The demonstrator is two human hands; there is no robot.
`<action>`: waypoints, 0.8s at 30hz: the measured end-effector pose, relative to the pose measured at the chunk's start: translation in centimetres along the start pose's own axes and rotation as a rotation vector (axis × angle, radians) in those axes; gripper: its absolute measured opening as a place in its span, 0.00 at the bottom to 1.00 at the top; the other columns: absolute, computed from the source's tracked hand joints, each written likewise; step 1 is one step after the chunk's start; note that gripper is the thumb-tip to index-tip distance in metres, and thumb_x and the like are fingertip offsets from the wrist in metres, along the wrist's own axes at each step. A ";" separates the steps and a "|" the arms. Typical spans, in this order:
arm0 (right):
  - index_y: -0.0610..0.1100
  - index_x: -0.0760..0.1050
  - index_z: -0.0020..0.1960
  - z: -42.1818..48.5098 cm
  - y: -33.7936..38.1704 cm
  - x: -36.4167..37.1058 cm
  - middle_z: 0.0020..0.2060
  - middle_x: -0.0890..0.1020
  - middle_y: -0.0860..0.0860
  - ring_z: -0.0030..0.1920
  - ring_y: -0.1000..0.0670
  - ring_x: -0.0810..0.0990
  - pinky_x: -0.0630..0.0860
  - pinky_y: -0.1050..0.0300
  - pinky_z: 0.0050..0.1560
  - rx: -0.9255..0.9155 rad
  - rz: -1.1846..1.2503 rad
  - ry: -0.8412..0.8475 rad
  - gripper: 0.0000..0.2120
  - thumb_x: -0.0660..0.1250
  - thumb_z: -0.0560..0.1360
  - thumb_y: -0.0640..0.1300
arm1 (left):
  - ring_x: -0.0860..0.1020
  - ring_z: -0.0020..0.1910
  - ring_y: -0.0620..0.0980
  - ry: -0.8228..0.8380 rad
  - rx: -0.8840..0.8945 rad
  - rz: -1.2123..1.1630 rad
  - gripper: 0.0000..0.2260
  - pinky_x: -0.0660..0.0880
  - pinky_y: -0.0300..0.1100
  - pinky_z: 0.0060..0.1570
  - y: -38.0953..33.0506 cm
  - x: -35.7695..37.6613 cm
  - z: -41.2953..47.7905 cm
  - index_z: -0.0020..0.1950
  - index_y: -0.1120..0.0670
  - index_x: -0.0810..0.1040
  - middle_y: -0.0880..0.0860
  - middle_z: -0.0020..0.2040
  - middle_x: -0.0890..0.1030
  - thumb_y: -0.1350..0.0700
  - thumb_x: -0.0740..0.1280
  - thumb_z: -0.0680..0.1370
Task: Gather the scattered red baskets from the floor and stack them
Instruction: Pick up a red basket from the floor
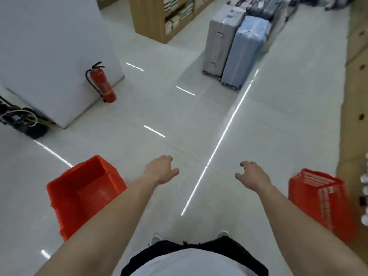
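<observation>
On the pale tiled floor (123, 108), with the white pillar (49, 46) taken as landmark:

Item 1: red basket (83, 194), solid-walled, standing upright and open-topped on the floor, nearer the camera than the pillar and below it in view; the left forearm crosses over its near right corner.

Item 2: second red basket (322, 202), slatted sides, far across the floor from the pillar at the right edge of view, tilted; blurred, so finer detail is unreadable.

Item 3: left hand (161, 169), palm down, fingers loosely curled and spread, holding nothing, in the air just right of item 1 and apart from it.

Item 4: right hand (253, 175), palm down, fingers loosely curled and spread, empty, between the 2 baskets and touching neither.

Item 5: fire extinguisher (102, 84), red, upright, against the pillar's right corner.

Item 6: dark device with cables (22, 120), at the pillar's left foot.

Item 7: 2 suitcases, 1 grey (219, 40) and 1 blue (247, 50), upright side by side, well beyond the pillar to its right.

Item 8: wooden shelf unit (159, 16), behind the pillar's right side.
</observation>
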State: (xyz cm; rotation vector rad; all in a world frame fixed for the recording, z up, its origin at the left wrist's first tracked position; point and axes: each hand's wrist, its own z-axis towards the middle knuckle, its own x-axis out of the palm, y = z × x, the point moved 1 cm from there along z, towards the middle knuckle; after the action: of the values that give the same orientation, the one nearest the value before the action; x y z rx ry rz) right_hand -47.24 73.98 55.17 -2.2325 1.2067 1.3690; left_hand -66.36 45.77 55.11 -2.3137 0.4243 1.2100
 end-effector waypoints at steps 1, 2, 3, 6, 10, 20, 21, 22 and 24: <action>0.48 0.68 0.73 -0.5 -3.3 -0.3 0.68 0.72 0.46 0.65 0.43 0.74 0.74 0.47 0.60 0.043 0.031 -0.007 0.29 0.67 0.75 0.56 | 0.73 0.66 0.55 0.011 0.036 0.026 0.31 0.72 0.51 0.61 -2.9 0.4 0.9 0.73 0.52 0.68 0.54 0.69 0.72 0.37 0.61 0.75; 0.48 0.69 0.73 -1.0 -6.5 -0.5 0.68 0.72 0.46 0.65 0.43 0.74 0.74 0.47 0.61 0.085 0.061 -0.009 0.29 0.67 0.75 0.55 | 0.73 0.66 0.55 0.020 0.069 0.048 0.31 0.72 0.51 0.61 -5.8 0.9 1.7 0.73 0.52 0.68 0.54 0.69 0.73 0.37 0.61 0.75; 0.48 0.69 0.73 -1.5 -9.8 -0.7 0.67 0.72 0.45 0.65 0.42 0.74 0.74 0.47 0.61 0.123 0.085 -0.007 0.29 0.67 0.75 0.55 | 0.73 0.66 0.55 0.027 0.099 0.060 0.31 0.72 0.51 0.61 -8.8 1.4 2.5 0.73 0.53 0.69 0.55 0.69 0.73 0.37 0.61 0.75; 0.47 0.69 0.73 -3.4 -19.1 -1.4 0.67 0.73 0.45 0.65 0.42 0.75 0.74 0.48 0.61 0.228 0.128 -0.003 0.29 0.67 0.74 0.55 | 0.72 0.66 0.54 0.065 0.171 0.062 0.31 0.71 0.50 0.62 -17.9 3.9 4.5 0.73 0.53 0.69 0.54 0.69 0.73 0.37 0.61 0.76; 0.47 0.71 0.71 -6.4 -30.9 -2.4 0.66 0.75 0.44 0.64 0.40 0.75 0.74 0.48 0.61 0.375 0.197 -0.042 0.27 0.66 0.74 0.55 | 0.73 0.66 0.54 0.135 0.300 0.142 0.30 0.72 0.52 0.61 -30.5 8.2 6.1 0.74 0.53 0.68 0.53 0.70 0.72 0.38 0.62 0.77; 0.48 0.69 0.72 -8.8 -48.5 -1.7 0.66 0.72 0.45 0.64 0.41 0.74 0.74 0.48 0.59 0.705 0.518 -0.046 0.28 0.64 0.74 0.55 | 0.73 0.65 0.51 0.262 0.573 0.323 0.29 0.72 0.50 0.59 -53.4 13.8 10.7 0.73 0.51 0.68 0.50 0.70 0.72 0.37 0.62 0.76; 0.48 0.68 0.73 -8.5 -49.5 -1.4 0.67 0.72 0.45 0.65 0.41 0.74 0.74 0.48 0.60 0.732 0.539 -0.042 0.29 0.64 0.74 0.55 | 0.73 0.65 0.51 0.280 0.592 0.348 0.29 0.72 0.50 0.59 -55.0 14.2 11.8 0.73 0.51 0.68 0.50 0.70 0.72 0.37 0.62 0.76; 0.48 0.68 0.74 -8.0 -50.4 -1.2 0.68 0.72 0.45 0.65 0.41 0.73 0.74 0.48 0.60 0.758 0.562 -0.038 0.29 0.64 0.75 0.56 | 0.73 0.65 0.51 0.296 0.612 0.374 0.29 0.73 0.50 0.59 -56.6 14.7 13.0 0.73 0.51 0.68 0.50 0.70 0.72 0.37 0.61 0.76; 0.48 0.67 0.74 -6.7 -52.1 -1.0 0.68 0.72 0.45 0.65 0.41 0.73 0.74 0.48 0.60 0.808 0.602 -0.026 0.29 0.64 0.75 0.56 | 0.73 0.65 0.52 0.321 0.651 0.421 0.29 0.73 0.51 0.59 -59.9 15.4 15.8 0.73 0.51 0.68 0.50 0.70 0.72 0.37 0.61 0.76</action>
State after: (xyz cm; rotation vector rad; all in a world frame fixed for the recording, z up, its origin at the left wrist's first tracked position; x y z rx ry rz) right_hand -3.82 103.03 49.44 -1.3332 2.0536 0.8000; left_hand -39.63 103.59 51.40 -1.8762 1.2621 0.7002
